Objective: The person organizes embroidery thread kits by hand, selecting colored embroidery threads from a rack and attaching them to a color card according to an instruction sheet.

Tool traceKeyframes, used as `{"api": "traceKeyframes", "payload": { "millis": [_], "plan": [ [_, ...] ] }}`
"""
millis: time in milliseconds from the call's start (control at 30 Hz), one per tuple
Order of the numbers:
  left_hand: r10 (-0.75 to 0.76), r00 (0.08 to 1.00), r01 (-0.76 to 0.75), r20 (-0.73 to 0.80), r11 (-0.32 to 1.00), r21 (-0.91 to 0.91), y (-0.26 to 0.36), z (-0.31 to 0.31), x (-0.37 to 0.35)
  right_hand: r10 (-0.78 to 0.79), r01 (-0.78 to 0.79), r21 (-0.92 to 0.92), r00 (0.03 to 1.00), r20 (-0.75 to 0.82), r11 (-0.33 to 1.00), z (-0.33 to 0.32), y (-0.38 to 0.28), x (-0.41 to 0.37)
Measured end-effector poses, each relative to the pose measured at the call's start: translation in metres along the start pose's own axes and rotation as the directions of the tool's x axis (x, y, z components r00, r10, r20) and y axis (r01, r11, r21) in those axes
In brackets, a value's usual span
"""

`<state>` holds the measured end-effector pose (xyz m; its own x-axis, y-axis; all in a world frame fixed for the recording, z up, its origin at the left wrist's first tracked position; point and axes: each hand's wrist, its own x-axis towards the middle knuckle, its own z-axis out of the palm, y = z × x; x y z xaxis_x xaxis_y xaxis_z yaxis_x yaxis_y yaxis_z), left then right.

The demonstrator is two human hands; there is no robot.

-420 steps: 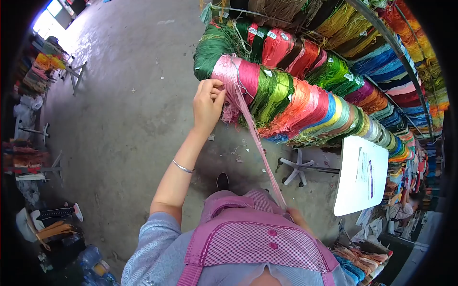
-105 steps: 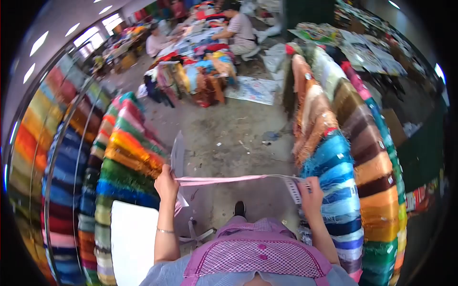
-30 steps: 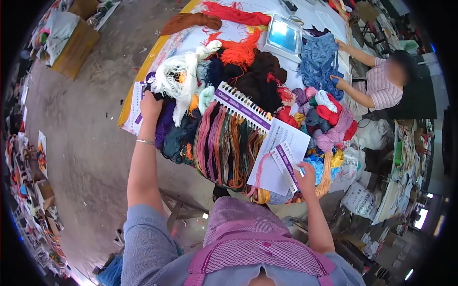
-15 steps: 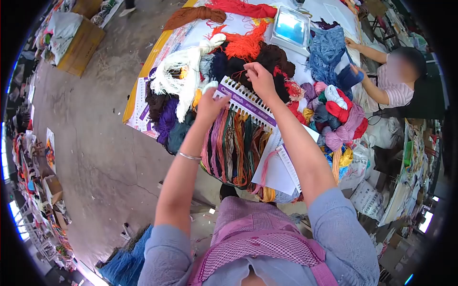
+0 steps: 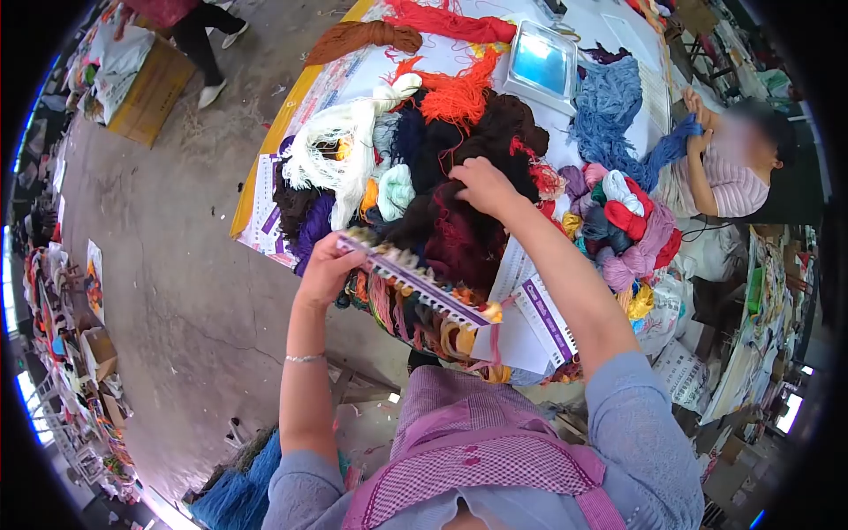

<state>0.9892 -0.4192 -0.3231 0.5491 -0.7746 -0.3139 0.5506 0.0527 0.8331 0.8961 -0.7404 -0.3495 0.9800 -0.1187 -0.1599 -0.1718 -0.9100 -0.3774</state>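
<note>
My left hand (image 5: 331,269) is closed on the left end of a purple-and-white thread card (image 5: 420,284), punched with holes along its edge. The card is tilted, and many coloured threads (image 5: 402,322) hang from it over the table's near edge. Further up, my right hand (image 5: 484,187) has its fingers pinched at the dark yarn (image 5: 442,190) in the heap; its fingertips are partly hidden. A dark red skein (image 5: 455,243) lies just below that hand. White yarn (image 5: 340,150) and a pale green skein (image 5: 395,192) lie to the left.
A second thread card (image 5: 546,318) rests on white sheets at the right. Behind the heap are orange yarn (image 5: 455,93) and a clear-lidded box (image 5: 541,66). A co-worker (image 5: 733,168) handles blue yarn (image 5: 671,150) at right. Another person (image 5: 199,40) walks near a carton (image 5: 155,97).
My left hand has drawn the thread card down and left, tilting it and uncovering dark yarn. My right hand has moved slightly down. The co-worker's hands shifted, and a walking person has appeared.
</note>
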Motion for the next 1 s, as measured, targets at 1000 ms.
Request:
{"api": "traceKeyframes", "payload": {
  "millis": [1000],
  "plan": [
    [0.468, 0.871, -0.488, 0.150, 0.860, 0.150, 0.155, 0.318, -0.133, -0.438, 0.702, 0.123, 0.561, -0.702, 0.702, -0.261, -0.155, -0.240]
  ]
}}
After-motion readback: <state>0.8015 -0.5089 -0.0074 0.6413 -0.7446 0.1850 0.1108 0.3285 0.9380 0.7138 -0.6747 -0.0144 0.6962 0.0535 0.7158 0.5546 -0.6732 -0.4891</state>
